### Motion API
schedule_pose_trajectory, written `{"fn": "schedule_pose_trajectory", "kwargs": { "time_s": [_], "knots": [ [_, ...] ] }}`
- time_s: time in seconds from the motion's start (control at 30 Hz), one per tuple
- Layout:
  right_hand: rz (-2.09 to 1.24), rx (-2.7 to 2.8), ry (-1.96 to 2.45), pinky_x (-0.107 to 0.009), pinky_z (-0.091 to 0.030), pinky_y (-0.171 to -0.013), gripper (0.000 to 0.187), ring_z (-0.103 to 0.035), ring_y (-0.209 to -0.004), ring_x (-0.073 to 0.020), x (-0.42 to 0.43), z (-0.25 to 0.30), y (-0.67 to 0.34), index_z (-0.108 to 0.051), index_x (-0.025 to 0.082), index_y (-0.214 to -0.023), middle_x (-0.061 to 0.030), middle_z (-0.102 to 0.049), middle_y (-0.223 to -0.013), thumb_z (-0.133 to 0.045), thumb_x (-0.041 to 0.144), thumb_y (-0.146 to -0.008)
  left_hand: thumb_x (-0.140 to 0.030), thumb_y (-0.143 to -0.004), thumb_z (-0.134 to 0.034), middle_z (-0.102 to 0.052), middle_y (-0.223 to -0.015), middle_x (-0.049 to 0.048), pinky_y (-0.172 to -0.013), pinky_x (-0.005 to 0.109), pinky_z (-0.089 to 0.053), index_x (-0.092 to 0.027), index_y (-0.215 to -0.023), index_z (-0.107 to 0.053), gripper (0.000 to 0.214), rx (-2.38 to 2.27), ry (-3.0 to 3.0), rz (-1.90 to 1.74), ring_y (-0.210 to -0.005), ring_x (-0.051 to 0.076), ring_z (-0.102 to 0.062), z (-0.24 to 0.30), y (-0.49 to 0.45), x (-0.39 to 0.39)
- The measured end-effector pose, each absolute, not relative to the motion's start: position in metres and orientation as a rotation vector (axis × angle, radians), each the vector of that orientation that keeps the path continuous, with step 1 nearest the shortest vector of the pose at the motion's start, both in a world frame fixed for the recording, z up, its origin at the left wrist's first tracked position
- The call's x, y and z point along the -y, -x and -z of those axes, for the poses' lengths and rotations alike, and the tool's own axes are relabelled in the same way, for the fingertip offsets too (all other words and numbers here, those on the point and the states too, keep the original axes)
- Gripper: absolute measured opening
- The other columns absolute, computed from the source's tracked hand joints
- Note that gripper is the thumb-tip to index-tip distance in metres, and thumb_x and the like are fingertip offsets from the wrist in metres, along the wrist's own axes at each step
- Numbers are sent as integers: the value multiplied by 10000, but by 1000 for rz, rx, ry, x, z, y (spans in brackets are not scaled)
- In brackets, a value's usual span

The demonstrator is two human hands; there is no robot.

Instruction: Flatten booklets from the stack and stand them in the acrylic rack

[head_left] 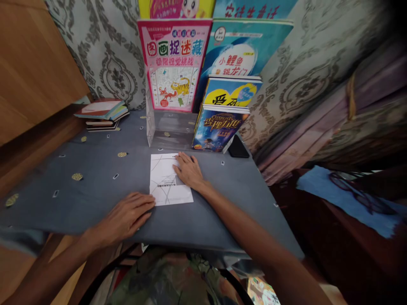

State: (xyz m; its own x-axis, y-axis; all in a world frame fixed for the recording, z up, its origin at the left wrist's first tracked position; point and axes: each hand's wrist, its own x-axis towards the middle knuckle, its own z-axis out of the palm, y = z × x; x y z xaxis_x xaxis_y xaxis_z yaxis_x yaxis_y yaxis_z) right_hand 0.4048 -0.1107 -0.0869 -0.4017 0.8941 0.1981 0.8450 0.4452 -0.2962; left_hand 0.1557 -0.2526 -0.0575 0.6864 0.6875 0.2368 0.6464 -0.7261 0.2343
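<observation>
A white book (167,195) with grey lines and dark print on its cover lies flat on the grey patterned tablecloth, its print upside down to me. My right hand (189,171) rests on the book's right upper part, fingers stretched toward its top edge. At the lower left corner, the fingertips of my left hand (129,214) touch the book's edge, the fingers extended and the palm down on the cloth. Neither hand grips anything. Just beyond the book stands a clear display rack (170,137).
Upright in the rack are several books, among them a pink picture book (174,63) and a dark blue book (219,129). A black phone (238,147) lies to its right. A book stack (103,112) sits back left. Glasses (359,190) rest on a blue cloth (321,186) at far right.
</observation>
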Motion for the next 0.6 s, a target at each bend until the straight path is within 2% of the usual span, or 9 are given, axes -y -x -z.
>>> {"fn": "schedule_pose_trajectory", "kwargs": {
  "time_s": [0.27,0.47,0.6],
  "knots": [
    [-198,2371,1481,-540,-239,-1173,445,-367,-1451,-284,112,87,-403,-503,116,-1407,-193,-440,-1536,-452,300,-1006,-292,-1018,-409,-647,-1328,102,-1069,451,-448,-208,-1349,-576,380,-1057,-2810,-412,-1212,235,-601,59,-170,253],
    [-235,2348,1485,-536,-209,-1189,448,-347,-1464,-281,112,86,-404,-498,129,-1416,-188,-446,-1534,-453,298,-1004,-372,-1025,-388,-609,-1386,107,-1142,462,-351,-202,-1388,-523,423,-906,-2820,-305,-1298,241,-538,59,-218,235],
    [-237,2355,1489,-540,-212,-1186,454,-340,-1467,-278,111,86,-404,-489,131,-1426,-185,-438,-1540,-441,303,-1008,-396,-1020,-395,-602,-1391,123,-1122,450,-355,-178,-1361,-540,429,-815,-2840,-274,-1299,256,-530,59,-249,224]
  ]
}}
